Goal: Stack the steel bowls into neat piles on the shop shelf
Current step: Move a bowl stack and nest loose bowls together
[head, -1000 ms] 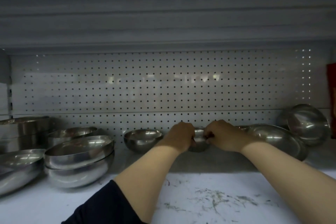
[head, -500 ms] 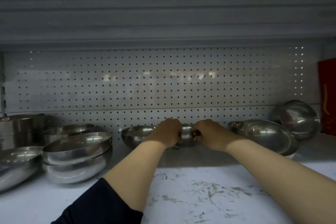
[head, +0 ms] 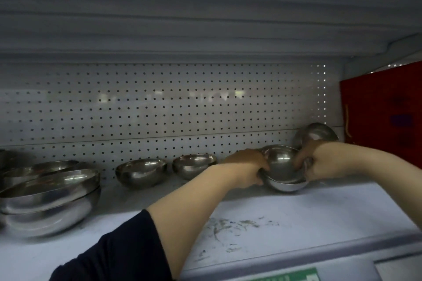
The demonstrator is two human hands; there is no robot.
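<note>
on the white shop shelf (head: pixel 296 217), under the ribbed underside of the shelf above, everything sits against a pegboard back panel (head: pixel 159 109), with a red box (head: pixel 383 107) closing off the right end. at far left your largest pile of steel bowls (head: pixel 48 198) is already nested, rims roughly level, with more bowls (head: pixel 38 167) stacked behind it, so that end looks settled. two single small bowls (head: pixel 141 172) (head: pixel 194 165) stand apart near the back panel, upright and not yet piled; they look like the next candidates. to the right, you have a small nested pair (head: pixel 283 169) between your hands, tipped toward you, its lower bowl resting on the shelf. your left hand (head: pixel 249 167) curls round the pair's left rim, thumb low at the front, a closed grip on the pair. your right hand (head: pixel 315 162) wraps the right rim, fingers hooked over the edge, also gripping it. holding both sides likely lets you seat the inner bowl squarely. behind your right hand another bowl (head: pixel 317 132) leans on its side against the back.
</note>
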